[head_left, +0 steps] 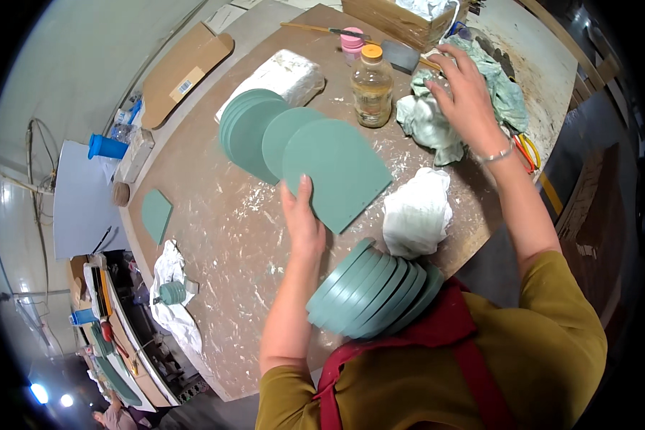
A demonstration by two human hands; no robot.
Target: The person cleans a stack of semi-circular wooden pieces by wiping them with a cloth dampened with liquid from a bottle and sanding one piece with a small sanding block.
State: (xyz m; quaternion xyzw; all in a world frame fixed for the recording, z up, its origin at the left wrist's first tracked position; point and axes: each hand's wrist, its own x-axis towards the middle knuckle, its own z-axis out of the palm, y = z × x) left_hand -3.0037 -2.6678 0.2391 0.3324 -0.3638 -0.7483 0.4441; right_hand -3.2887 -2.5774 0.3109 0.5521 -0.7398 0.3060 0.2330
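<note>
My left hand (304,222) grips the lower left edge of a flat green panel (337,172) with one rounded end and straight sides, its thumb on the top face. Under and behind this panel, similar green panels (254,129) lie fanned out toward a white wrapped block (283,77). At the upper right my right hand (466,97) hovers by a crumpled pale green cloth (430,118), fingers apart and nothing visible in them. A clear bottle with an orange cap (373,89) stands between the panels and that hand.
A stack of green panels (373,290) stands at the near edge against my apron, beside a white cloth (417,215). One small green piece (155,215) lies at left. A pink jar (351,44), a grey block (400,56) and orange-handled scissors (529,152) are farther off.
</note>
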